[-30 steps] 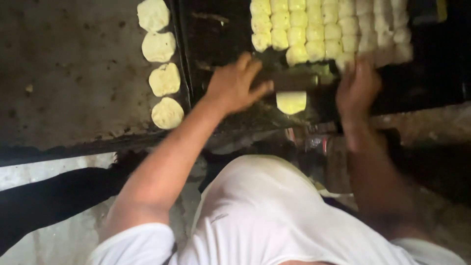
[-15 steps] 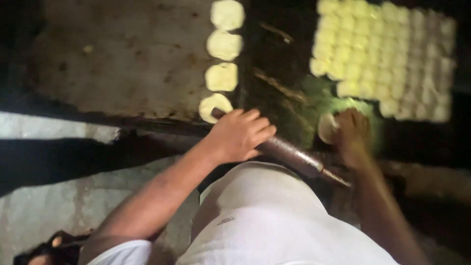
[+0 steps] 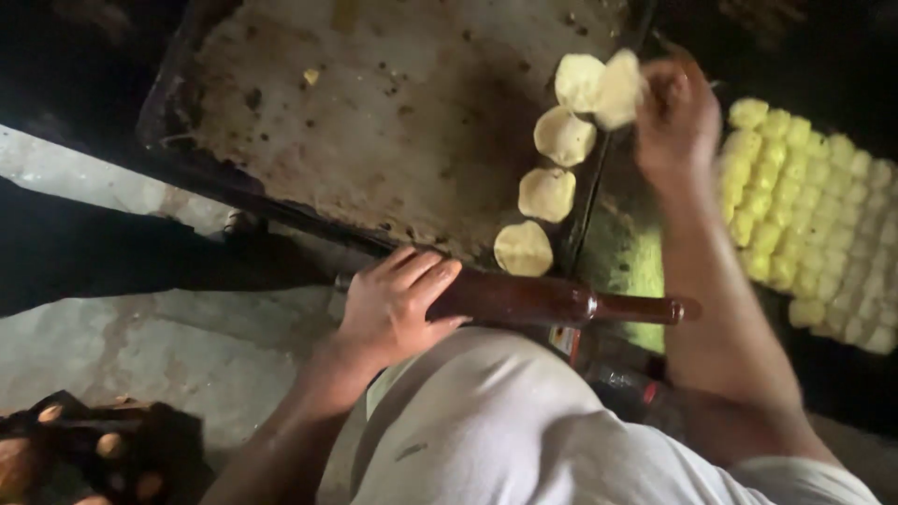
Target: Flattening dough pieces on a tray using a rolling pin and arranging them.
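Right hand (image 3: 675,117) holds dough disc (image 3: 619,89) over tray edge (image 3: 587,201)

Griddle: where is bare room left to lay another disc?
The griddle is bare left of the disc column, up to its left rim. Its right edge is crowded; the right hand holds a disc there.

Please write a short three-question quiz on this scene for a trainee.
1. True or false: the left hand rests on the brown rolling pin.
2. What does the right hand hold? A) a flat dough disc B) a knife C) a cup
3. How many flat discs lie along the dark tray edge, apart from the held one?

Key:
1. True.
2. A, a flat dough disc.
3. Four flat discs; rows of dough balls sit to the right.
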